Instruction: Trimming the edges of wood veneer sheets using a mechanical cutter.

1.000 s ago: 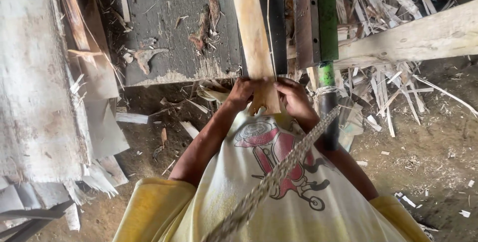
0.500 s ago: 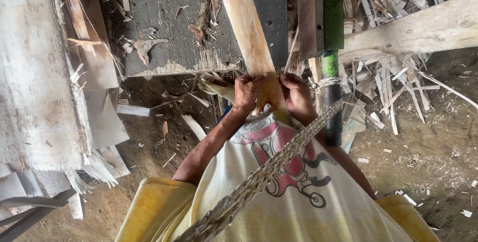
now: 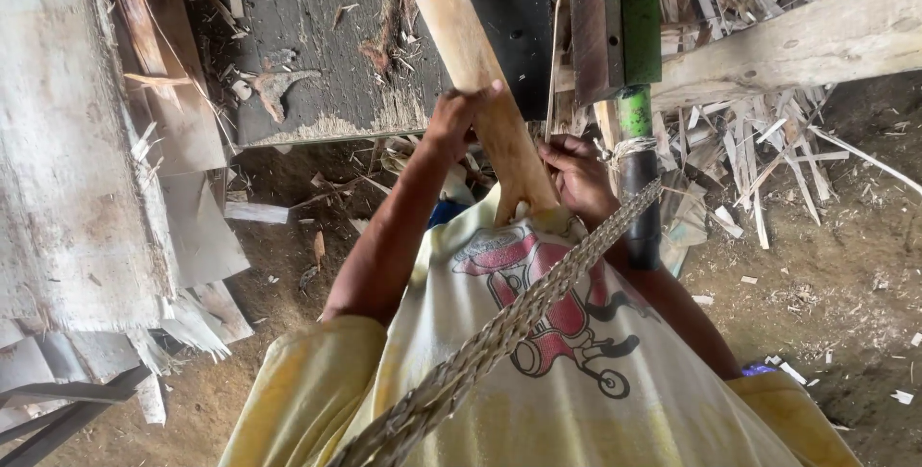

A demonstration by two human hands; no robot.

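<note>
I look down my own chest at a long pale wooden stave (image 3: 480, 73) whose near end presses against my yellow shirt (image 3: 538, 371). My left hand (image 3: 459, 119) grips the stave's left side higher up, thumb over its face. Lower down, my right hand (image 3: 576, 177) holds its right edge, near the shirt. A thick braided rope (image 3: 519, 323) runs diagonally across my chest to a green and black metal post (image 3: 637, 140).
A dark weathered board (image 3: 317, 44) lies ahead under the stave. Pale plank stacks (image 3: 67, 159) sit at left. A wooden beam (image 3: 797, 44) crosses at upper right above a heap of splinters and offcuts (image 3: 749, 159). Dirt floor with sawdust is at right.
Both hands were side by side low on the stave; now the left hand has slid up along it, while the right stays low. The view has shifted slightly.
</note>
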